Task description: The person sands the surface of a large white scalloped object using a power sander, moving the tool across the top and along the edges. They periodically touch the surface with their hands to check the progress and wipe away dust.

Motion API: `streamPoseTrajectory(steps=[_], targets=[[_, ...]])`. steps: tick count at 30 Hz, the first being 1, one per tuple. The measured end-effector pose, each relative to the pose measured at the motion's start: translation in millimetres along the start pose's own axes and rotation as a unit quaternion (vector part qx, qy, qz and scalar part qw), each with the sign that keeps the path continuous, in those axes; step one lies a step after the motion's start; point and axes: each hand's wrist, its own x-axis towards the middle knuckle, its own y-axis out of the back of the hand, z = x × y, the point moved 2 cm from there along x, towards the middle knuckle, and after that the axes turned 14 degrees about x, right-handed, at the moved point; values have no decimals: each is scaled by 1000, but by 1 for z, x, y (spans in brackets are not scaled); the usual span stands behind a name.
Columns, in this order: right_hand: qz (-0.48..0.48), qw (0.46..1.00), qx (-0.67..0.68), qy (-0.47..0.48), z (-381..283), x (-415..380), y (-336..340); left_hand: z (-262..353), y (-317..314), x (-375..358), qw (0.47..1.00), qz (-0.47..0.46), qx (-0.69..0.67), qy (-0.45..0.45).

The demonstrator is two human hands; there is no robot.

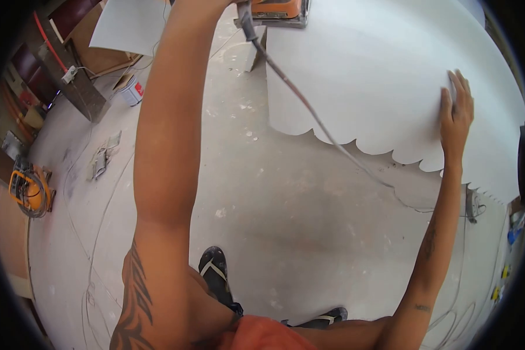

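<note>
At the top edge my left hand is on the rear grip of an orange electric sander; most of its fingers are cut off by the frame. The sander sits flat on a large white panel with a scalloped lower edge, and only its near part shows. From its grip a grey cord hangs over the panel's edge toward the floor. Further right, my right hand lies on the panel's surface, fingers stretched out, holding nothing.
Cords run across the dusty concrete floor. A yellow-orange machine with a coiled hose stands at left. A paint can and crumpled scraps lie beyond my left arm. Another white sheet is at upper left.
</note>
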Motion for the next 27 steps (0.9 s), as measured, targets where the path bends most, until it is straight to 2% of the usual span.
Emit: streamPoseTrajectory(steps=[2,4,6,7,8,10,11,12,14,15,18,23,25,27], targets=[[-5,999,-44,24,5,-18,9,13,9,-19,984,24,-106,141],[-12,999,-17,32,17,-31,13,26,11,-34,964,36,-151,215],[52,997,-11,54,28,-49,15,37,6,-51,940,62,-168,290],[63,996,-17,57,34,-57,15,55,11,-62,951,140,-134,240],[64,996,-12,54,41,-64,16,63,5,-71,953,137,-129,239],[112,992,-37,45,53,-77,20,73,-4,-89,935,129,-99,315],[128,991,-35,32,61,-82,23,83,-5,-97,910,115,-142,373],[130,991,-32,31,70,-88,24,87,-10,-105,911,115,-138,372],[157,986,-43,-16,84,-100,26,93,-22,-123,928,191,-65,312],[159,986,-37,-11,86,-102,25,99,-24,-128,918,195,-91,334],[160,987,-26,-18,85,-102,25,114,-32,-143,920,228,-68,310],[153,988,-12,-25,83,-103,29,127,-43,-156,898,236,-100,357],[146,989,-8,-28,83,-105,29,121,-35,-142,924,221,-40,310],[150,988,27,-36,80,-109,32,115,-21,-122,927,189,-49,322]])
